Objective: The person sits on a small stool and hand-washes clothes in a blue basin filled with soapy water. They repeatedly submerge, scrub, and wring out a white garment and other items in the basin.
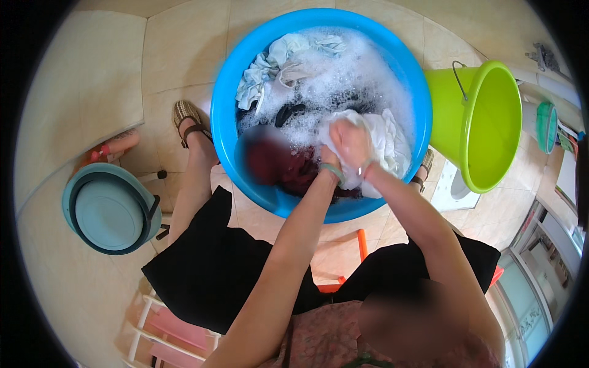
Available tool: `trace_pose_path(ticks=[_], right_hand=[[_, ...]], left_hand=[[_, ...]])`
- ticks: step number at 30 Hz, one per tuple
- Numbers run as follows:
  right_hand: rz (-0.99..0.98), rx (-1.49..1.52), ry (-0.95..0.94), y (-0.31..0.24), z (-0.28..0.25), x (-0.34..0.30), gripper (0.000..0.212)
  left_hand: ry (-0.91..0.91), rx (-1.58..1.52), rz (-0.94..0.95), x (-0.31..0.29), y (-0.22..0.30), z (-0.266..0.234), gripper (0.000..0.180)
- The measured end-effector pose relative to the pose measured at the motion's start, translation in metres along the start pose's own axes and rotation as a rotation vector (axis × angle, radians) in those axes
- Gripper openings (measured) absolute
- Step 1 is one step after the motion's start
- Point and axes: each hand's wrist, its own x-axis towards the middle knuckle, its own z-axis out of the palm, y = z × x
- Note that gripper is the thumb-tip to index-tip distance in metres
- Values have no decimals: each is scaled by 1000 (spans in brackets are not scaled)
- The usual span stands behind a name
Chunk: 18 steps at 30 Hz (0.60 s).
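Both my hands are over the right side of a big blue tub (323, 17), working on a wet white garment (392, 144). My right hand (351, 144) is closed in a fist around the bunched cloth. Just to its left, my left hand (330, 158) is partly covered by suds and fabric, its fingers hidden. White soap foam (356, 73) spreads over the water. Pale, light-blue-tinged clothes (261, 76) lie at the tub's far left, and dark clothing (288, 113) floats in the middle. Dark red cloth (300, 172) sits at the near side, partly blurred.
A lime-green bucket (451, 116) leans on its side against the tub's right. To the left stands a grey-blue basin (107, 211) with a dark handle. Below it is a pink and white rack (175, 328). An orange stool leg (362, 244) shows between my knees.
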Motion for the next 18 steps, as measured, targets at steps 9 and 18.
trace_pose_path(ticks=[9,18], right_hand=[[0,147,78,-28,-15,-42,16],[306,-2,-95,47,27,38,25]], left_hand=[[-626,-619,-146,-28,11,23,33],[85,-117,-212,-32,25,45,35]])
